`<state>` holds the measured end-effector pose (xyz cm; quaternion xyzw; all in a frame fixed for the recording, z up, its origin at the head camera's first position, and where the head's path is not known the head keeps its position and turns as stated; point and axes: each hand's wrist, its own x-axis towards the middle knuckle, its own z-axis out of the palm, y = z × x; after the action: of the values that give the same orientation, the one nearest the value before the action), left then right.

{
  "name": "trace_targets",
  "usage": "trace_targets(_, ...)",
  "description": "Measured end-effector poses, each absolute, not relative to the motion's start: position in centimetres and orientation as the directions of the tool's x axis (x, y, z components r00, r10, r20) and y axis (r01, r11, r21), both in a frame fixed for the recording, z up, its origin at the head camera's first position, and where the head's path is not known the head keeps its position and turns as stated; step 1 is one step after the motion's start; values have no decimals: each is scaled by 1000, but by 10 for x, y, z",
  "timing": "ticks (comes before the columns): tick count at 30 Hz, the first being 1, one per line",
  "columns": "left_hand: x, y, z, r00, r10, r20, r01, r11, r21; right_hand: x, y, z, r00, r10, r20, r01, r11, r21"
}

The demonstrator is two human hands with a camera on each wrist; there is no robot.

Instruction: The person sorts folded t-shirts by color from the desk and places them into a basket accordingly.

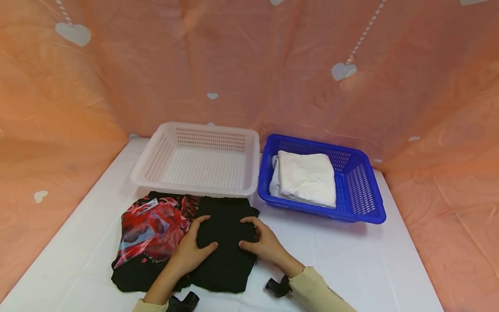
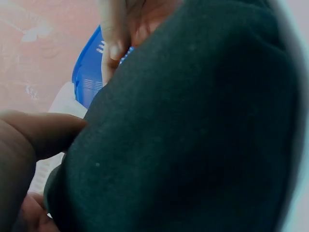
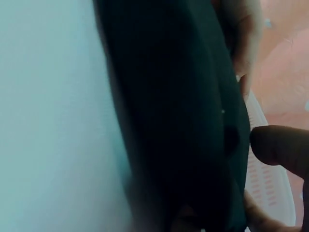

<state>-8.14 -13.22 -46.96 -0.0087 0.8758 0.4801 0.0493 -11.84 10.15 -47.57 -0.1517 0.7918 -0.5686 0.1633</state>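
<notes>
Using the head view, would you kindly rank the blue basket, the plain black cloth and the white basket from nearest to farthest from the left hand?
1. Plain black cloth: nearest, touching the left hand.
2. White basket: just beyond the cloth.
3. Blue basket: farthest, beyond the cloth and to the right.

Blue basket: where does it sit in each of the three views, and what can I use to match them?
Head: the blue basket is right of centre, holding folded white cloth.
Left wrist: upper left, partly hidden.
Right wrist: not in it.
Shared landmark: the black cloth, large in both wrist views.
</notes>
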Motion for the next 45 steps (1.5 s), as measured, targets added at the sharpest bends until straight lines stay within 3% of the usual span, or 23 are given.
trace_targets(9,-76,-131,-468,-998,36,-48,-29,413,910,-115,103,-481,-905,-426,-1,-122,261,-958)
trace_targets(16,-69,-131,-454,-993,97,68,95,306,947,-104,110,-462,-896,-436,90,-172,152,-973)
trace_targets(26,-66,-131,-420,-955,147,257,283,202,937,-98,108,-426,-853,-374,363,-395,9,-919)
trace_targets(34,-95,-135,-393,-906,139,400,421,182,889,-125,97,-398,-833,-297,467,-491,7,-871)
trace_targets(45,-154,-148,-344,-853,113,509,522,174,835,-176,76,-344,-790,-219,573,-591,25,-806)
